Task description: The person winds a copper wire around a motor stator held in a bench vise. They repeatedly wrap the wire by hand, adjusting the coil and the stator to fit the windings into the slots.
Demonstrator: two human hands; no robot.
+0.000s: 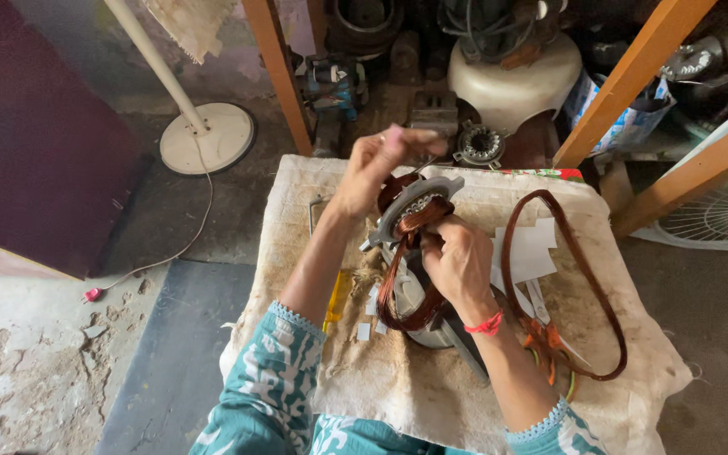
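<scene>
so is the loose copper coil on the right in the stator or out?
Out. The loose copper coil lies spread on the cloth, beside the stator.

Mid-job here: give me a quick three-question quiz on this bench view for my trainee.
1. True or false: the right hand rests on the copper winding at the grey motor stator.
2. Where does the loose copper wire loop lie? A) on the floor B) on the cloth-covered bench, right of the stator C) around the left wrist
3. What does the person wear on the right wrist?

Key:
1. True.
2. B.
3. A red thread band. The left hand is raised above the stator, fingers pinched together; whether it holds anything cannot be told.
</scene>
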